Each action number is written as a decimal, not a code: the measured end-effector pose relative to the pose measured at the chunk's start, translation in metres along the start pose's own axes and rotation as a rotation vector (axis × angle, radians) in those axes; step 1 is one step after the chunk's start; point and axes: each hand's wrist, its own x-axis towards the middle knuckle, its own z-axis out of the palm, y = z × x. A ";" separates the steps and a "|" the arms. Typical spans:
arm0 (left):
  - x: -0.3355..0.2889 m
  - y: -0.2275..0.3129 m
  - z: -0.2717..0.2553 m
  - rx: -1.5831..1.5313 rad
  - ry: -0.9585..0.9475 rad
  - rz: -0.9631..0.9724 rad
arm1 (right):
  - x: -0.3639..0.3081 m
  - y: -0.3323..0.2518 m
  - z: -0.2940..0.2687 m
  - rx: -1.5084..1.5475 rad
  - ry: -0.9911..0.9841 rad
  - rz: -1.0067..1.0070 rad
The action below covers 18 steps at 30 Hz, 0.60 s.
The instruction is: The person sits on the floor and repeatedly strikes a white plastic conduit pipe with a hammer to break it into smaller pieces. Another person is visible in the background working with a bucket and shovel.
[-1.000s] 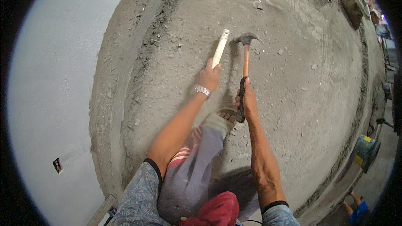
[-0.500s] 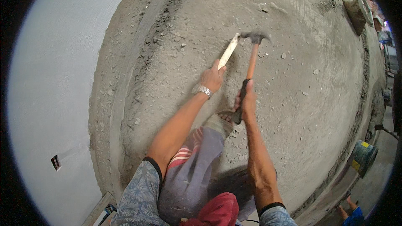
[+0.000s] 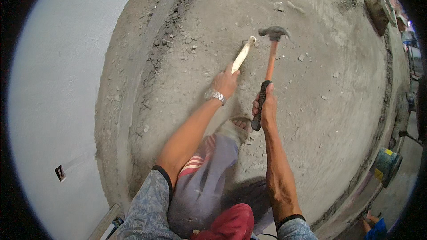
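My left hand (image 3: pixel 224 84), with a metal watch on its wrist, is closed around a pale, slightly curved handle (image 3: pixel 242 57). Its far end has a dark spot and small dark metal beside it, near the rough concrete; what the tool is I cannot make out. My right hand (image 3: pixel 267 106) grips the black rubber handle of a claw hammer (image 3: pixel 270 62) with an orange shaft. The hammer's dark head is raised just right of the pale handle's tip, apart from it.
Chips and grit litter the grey concrete surface (image 3: pixel 311 106). A smooth white wall (image 3: pixel 58 84) with a small box opening (image 3: pixel 60 173) stands at left. My foot (image 3: pixel 240 124) is below my hands. At right are a sack (image 3: pixel 377 15), a dark bucket (image 3: pixel 386 166) and another person's legs (image 3: pixel 371 224).
The hammer has swung back to the right, away from the pale handle's tip, and my right hand has shifted slightly with it. My left hand stays in place.
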 end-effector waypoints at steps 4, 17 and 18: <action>0.000 -0.002 -0.002 0.020 -0.042 -0.022 | -0.025 0.007 0.013 0.216 0.038 -0.199; 0.000 0.002 -0.008 0.056 -0.027 -0.001 | -0.015 0.028 0.012 0.505 0.071 -0.043; 0.001 0.005 -0.007 0.057 -0.047 -0.001 | -0.015 0.036 0.018 0.549 0.091 -0.086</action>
